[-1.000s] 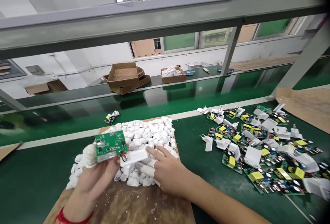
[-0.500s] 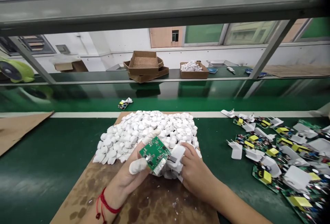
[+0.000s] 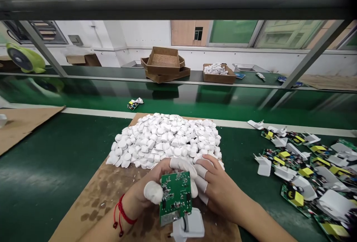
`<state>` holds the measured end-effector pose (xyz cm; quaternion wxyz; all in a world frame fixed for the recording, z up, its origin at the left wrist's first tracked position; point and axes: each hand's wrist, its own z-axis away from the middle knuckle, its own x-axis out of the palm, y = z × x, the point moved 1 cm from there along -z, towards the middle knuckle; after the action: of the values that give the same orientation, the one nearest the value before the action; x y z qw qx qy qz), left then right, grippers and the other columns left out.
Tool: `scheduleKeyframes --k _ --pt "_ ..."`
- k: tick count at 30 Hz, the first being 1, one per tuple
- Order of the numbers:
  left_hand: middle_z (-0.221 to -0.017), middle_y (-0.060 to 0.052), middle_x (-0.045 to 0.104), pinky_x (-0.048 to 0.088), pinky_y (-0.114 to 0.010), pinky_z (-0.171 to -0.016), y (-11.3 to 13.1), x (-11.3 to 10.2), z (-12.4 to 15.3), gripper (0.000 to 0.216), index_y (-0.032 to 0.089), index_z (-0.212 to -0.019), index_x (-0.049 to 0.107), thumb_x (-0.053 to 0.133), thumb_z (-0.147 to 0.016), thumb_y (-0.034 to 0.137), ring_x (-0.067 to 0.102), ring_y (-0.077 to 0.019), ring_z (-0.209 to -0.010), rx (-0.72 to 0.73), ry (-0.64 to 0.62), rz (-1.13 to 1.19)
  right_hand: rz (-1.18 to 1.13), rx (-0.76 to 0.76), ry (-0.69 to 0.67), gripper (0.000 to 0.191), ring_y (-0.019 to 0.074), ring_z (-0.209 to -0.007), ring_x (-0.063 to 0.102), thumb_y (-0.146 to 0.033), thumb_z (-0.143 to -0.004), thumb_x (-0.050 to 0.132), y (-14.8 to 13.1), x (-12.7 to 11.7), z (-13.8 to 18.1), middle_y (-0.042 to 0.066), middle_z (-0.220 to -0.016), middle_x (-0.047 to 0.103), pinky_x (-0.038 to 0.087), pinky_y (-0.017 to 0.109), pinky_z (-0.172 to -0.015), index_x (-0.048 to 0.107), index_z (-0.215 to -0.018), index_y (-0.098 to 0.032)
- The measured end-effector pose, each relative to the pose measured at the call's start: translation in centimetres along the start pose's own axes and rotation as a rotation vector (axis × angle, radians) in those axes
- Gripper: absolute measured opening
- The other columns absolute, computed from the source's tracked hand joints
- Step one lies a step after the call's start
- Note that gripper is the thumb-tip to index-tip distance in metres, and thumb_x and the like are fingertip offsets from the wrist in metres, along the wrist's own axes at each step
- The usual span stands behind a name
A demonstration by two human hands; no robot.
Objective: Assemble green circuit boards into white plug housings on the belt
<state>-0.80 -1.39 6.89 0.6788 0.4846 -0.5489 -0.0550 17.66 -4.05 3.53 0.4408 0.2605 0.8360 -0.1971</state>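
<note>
At the green bench [image 3: 80, 141], your left hand [image 3: 150, 178] grips a circuit board [image 3: 176, 193]; your right hand [image 3: 221, 190] curls, grip unclear.

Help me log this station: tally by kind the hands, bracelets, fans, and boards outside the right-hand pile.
Hands: 2 (left hand, right hand)
Boards: 2 (held board, belt board)
Bracelet: 1
Fan: 1
Total: 6
</note>
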Motion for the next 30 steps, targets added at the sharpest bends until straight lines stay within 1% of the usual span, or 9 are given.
scheduleKeyframes --k 4,8,10,12,15,18,23,27,30 --pt "-0.078 -0.007 0.073 0.055 -0.021 -0.062 -0.1 -0.3 0.2 0.059 0.016 -0.101 0.073 0.091 -0.05 0.039 0.069 -0.018 -0.067 0.024 0.012 -0.039 -0.179 0.214 0.216 0.026 0.0206 -0.087 0.054 -0.009 -0.086 0.051 0.5 -1.1 0.0 0.007 -0.095 0.065 0.047 0.039 -0.079 0.062 -0.107 -0.02" --pt "-0.089 -0.007 0.074 0.054 -0.023 -0.072 -0.2 -0.5 0.0 0.057 0.019 -0.104 0.072 0.091 -0.052 0.031 0.07 -0.0219 -0.083 0.054 0.055 -0.135 -0.817 0.529 0.458 0.023 0.0175 -0.092 0.062 -0.017 -0.085 0.061 1.3 -2.5 0.3 0.003 -0.099 0.067 0.053 0.032 -0.08 0.067 -0.104 -0.03" --pt "-0.095 -0.009 0.073 0.054 -0.024 -0.071 -0.4 -0.4 -0.3 0.058 0.019 -0.105 0.072 0.091 -0.051 0.028 0.07 -0.0237 -0.087 0.027 0.047 -0.158 -1.133 0.546 0.506 0.022 0.0177 -0.089 0.066 -0.024 -0.082 0.068 1.1 -2.9 0.4 0.002 -0.098 0.068 0.056 0.032 -0.078 0.069 -0.102 -0.033" --pt "-0.099 -0.01 0.073 0.053 -0.025 -0.071 -0.7 -0.2 -0.8 0.057 0.021 -0.106 0.071 0.09 -0.052 0.023 0.069 -0.0246 -0.09 0.013 0.052 -0.183 -1.281 0.494 0.486 0.021 0.021 -0.095 0.066 -0.029 -0.079 0.072 0.7 -3.1 0.3 0.004 -0.095 0.071 0.057 0.035 -0.078 0.072 -0.099 -0.034" --pt "-0.101 -0.01 0.073 0.054 -0.033 -0.08 -1.1 0.1 -1.2 0.057 0.021 -0.102 0.073 0.09 -0.049 0.015 0.067 -0.028 -0.097 0.018 0.082 -0.207 -1.245 0.422 0.361 0.021 0.0235 -0.107 0.062 -0.03 -0.077 0.073 -0.1 -3.0 0.2 0.004 -0.088 0.074 0.056 0.041 -0.087 0.073 -0.098 -0.036" --pt "-0.101 -0.01 0.073 0.052 -0.04 -0.087 -1.2 0.4 -1.1 0.059 0.021 -0.101 0.074 0.09 -0.045 0.011 0.066 -0.0304 -0.098 0.017 0.074 -0.2 -1.099 0.382 0.243 0.018 0.0214 -0.11 0.06 -0.027 -0.08 0.07 -0.4 -2.9 -0.1 0.002 -0.088 0.075 0.054 0.039 -0.09 0.074 -0.096 -0.035" --pt "-0.101 -0.011 0.072 0.052 -0.04 -0.087 -1.0 -0.1 -0.9 0.061 0.02 -0.105 0.073 0.091 -0.047 0.016 0.066 -0.0304 -0.098 0.03 0.091 -0.273 -0.944 0.314 0.287 0.02 0.024 -0.107 0.06 -0.046 -0.082 0.065 -0.5 -3.1 -0.2 0.005 -0.104 0.072 0.05 0.042 -0.092 0.072 -0.093 -0.031" --pt "-0.095 -0.007 0.071 0.05 -0.036 -0.086 -0.7 -0.1 -0.9 0.061 0.02 -0.101 0.073 0.091 -0.044 0.014 0.064 -0.0263 -0.093 0.046 0.095 -0.403 -0.963 0.428 0.227 0.021 0.0244 -0.109 0.057 -0.047 -0.079 0.068 -0.8 -2.9 -0.1 0.007 -0.115 0.063 0.051 0.037 -0.086 0.069 -0.079 -0.026" --pt "-0.094 -0.005 0.065 0.049 -0.031 -0.08 -0.4 0.5 -0.8 0.054 0.021 -0.098 0.075 0.091 -0.046 0.019 0.06 -0.0223 -0.087 0.061 0.072 -0.566 -1.097 0.578 0.189 0.03 0.0199 -0.095 0.059 -0.049 -0.074 0.072 -1.0 -2.4 0.0 0.007 -0.108 0.058 0.051 0.031 -0.08 0.063 -0.089 -0.024"
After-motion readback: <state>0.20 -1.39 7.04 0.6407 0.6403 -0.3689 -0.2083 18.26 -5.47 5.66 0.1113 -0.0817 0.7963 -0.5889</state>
